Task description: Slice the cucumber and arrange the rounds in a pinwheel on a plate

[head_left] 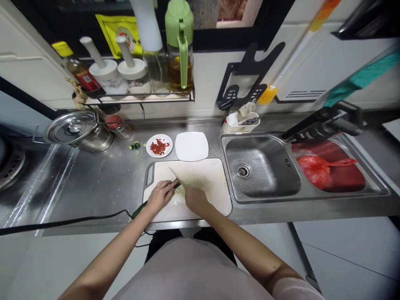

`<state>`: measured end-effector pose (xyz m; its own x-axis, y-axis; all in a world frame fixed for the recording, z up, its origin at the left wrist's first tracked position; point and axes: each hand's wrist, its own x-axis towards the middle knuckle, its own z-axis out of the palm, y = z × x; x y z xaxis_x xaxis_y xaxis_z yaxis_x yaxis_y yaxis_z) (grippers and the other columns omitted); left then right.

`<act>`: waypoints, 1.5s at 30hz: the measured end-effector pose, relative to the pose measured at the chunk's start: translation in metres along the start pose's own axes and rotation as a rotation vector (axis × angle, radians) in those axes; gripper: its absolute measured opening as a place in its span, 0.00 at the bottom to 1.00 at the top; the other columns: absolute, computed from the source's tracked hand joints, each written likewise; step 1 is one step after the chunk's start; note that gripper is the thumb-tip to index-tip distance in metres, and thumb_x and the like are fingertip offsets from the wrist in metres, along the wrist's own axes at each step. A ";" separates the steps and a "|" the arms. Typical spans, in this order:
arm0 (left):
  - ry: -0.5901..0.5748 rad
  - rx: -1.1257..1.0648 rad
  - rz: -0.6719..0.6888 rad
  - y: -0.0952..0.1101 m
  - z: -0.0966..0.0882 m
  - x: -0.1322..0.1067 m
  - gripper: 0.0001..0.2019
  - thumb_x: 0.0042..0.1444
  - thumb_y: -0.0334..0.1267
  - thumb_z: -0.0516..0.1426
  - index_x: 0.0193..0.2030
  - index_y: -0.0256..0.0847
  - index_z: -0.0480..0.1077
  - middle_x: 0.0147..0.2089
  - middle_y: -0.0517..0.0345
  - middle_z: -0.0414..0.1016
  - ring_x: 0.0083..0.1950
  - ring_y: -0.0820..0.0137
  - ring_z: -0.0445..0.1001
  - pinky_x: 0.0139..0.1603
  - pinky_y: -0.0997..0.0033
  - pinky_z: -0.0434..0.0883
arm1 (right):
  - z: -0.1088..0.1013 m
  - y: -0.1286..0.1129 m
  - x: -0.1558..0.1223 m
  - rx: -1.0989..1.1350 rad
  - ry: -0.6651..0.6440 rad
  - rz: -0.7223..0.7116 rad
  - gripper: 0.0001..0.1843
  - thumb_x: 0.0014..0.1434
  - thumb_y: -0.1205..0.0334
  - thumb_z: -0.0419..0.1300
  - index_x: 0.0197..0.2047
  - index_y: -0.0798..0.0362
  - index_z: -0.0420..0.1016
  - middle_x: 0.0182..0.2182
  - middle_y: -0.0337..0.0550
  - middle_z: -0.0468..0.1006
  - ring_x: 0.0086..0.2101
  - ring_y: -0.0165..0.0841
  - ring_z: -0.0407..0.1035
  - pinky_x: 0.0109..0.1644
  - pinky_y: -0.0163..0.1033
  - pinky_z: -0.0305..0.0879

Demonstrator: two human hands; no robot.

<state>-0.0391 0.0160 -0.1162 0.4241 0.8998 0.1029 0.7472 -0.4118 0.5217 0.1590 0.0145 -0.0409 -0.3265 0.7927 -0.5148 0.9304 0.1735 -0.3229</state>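
Observation:
A dark green cucumber point(139, 209) lies slantwise over the left part of the white cutting board point(218, 204). My left hand point(161, 195) is closed over it from above, fingers near its far end, and hides its middle. In my right hand point(196, 201) is a kitchen knife point(177, 176), the handle hidden in the fist. Its blade points away and to the left, right beside the cut end of the cucumber. Wet pale bits lie on the board under my hands.
Behind the board stand a plate of chopped red pieces point(159, 146) and a white square plate point(191, 146). Green scraps point(135, 145) lie left of them. A sink point(262, 166) is on the right, a steel pot point(93, 137) on the left. A black cable point(78, 219) crosses the counter.

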 end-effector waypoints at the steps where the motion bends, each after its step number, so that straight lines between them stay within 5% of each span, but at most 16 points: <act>1: -0.001 -0.001 0.000 0.000 0.000 0.000 0.20 0.65 0.39 0.50 0.62 0.47 0.68 0.50 0.53 0.74 0.50 0.65 0.70 0.53 0.62 0.70 | 0.000 0.000 0.000 -0.001 -0.006 0.001 0.19 0.63 0.71 0.44 0.54 0.59 0.68 0.38 0.56 0.79 0.41 0.41 0.75 0.42 0.41 0.68; 45: 0.012 0.008 0.000 0.001 -0.001 0.000 0.22 0.64 0.37 0.50 0.64 0.50 0.66 0.48 0.53 0.74 0.47 0.66 0.70 0.51 0.64 0.70 | 0.014 -0.001 0.013 0.007 0.049 0.023 0.17 0.64 0.70 0.45 0.53 0.59 0.67 0.39 0.54 0.78 0.44 0.38 0.74 0.45 0.38 0.66</act>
<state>-0.0389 0.0161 -0.1153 0.4178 0.9014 0.1133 0.7511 -0.4129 0.5152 0.1512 0.0164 -0.0586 -0.2965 0.8240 -0.4828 0.9363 0.1513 -0.3168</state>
